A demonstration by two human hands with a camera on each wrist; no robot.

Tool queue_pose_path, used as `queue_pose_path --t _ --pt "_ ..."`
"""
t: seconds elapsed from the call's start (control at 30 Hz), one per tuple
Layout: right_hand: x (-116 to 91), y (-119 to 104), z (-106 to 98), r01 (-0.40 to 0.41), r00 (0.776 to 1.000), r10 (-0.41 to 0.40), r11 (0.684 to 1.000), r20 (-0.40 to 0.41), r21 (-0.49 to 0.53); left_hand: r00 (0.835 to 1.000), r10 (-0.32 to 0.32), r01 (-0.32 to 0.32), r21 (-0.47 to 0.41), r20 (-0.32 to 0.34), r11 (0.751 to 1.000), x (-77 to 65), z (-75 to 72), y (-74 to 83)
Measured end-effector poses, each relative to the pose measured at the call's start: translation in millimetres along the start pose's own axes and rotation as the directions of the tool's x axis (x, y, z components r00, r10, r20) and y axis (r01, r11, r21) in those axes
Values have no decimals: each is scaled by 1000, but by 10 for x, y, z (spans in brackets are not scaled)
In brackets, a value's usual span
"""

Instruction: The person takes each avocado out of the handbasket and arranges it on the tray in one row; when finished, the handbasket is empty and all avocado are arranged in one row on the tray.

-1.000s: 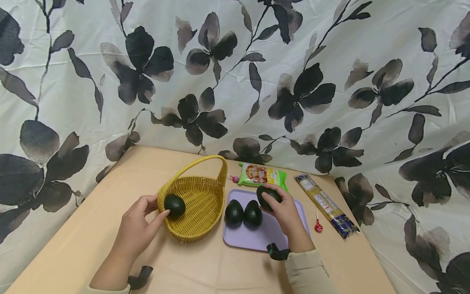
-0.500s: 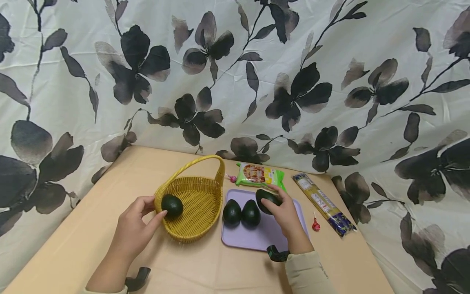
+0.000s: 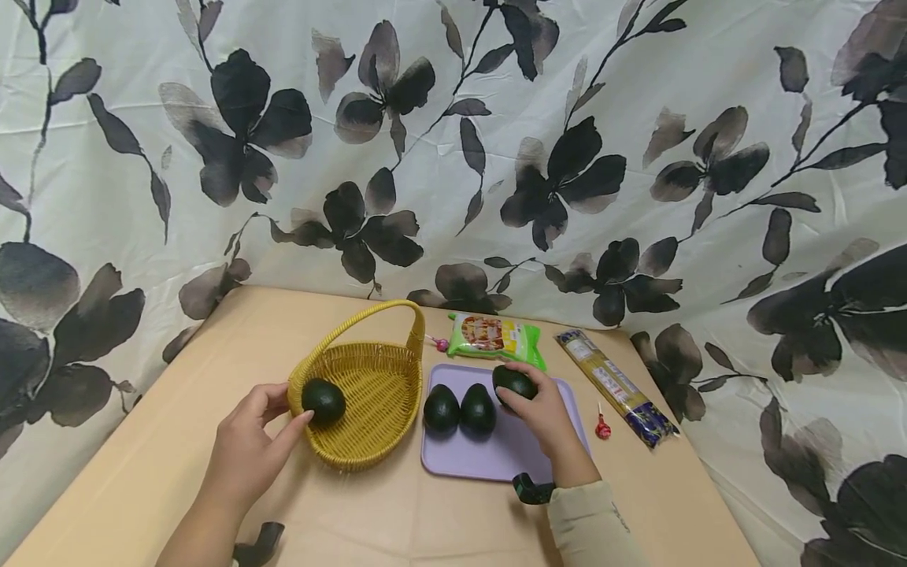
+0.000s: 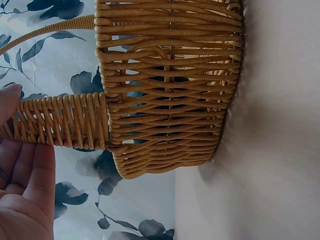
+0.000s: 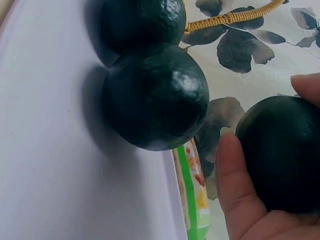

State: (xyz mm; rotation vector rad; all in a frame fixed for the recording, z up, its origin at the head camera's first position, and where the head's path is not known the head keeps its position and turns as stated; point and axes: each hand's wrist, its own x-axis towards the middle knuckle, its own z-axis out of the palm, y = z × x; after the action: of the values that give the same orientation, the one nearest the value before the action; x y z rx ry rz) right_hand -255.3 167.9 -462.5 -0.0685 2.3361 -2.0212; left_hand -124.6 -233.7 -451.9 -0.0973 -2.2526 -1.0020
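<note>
Yellow wicker handle [image 3: 354, 319] pinched in left hand [image 3: 248, 442], first avocado [image 3: 323, 402] inside the basket [image 3: 379, 403] at left, second avocado [image 3: 442, 410] and third avocado [image 3: 478, 410] side by side on lilac tray [image 3: 512, 442], fourth avocado [image 3: 515, 384] held above it between right hand's [image 3: 547, 408] thumb and fingers, then red lollipop [image 3: 602, 428].

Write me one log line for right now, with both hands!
left hand: grips wicker handle | right hand: holds avocado | lilac tray: two avocados | yellow basket: one avocado
</note>
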Motion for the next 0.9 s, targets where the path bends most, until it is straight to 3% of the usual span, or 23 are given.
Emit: queue_pose_path --t 0.2,0.47,0.9 --pt "-5 6 -16 0 1000 0 1000 -23 6 1000 7 -7 1 -2 1000 1 -3 3" --pt "-17 59 -56 -18 995 6 992 -98 -124 1000 9 -9 -2 -13 1000 -15 -19 0" --pt "-40 179 -104 4 992 -28 982 -123 -187 1000 14 -15 -18 -12 1000 -16 4 6"
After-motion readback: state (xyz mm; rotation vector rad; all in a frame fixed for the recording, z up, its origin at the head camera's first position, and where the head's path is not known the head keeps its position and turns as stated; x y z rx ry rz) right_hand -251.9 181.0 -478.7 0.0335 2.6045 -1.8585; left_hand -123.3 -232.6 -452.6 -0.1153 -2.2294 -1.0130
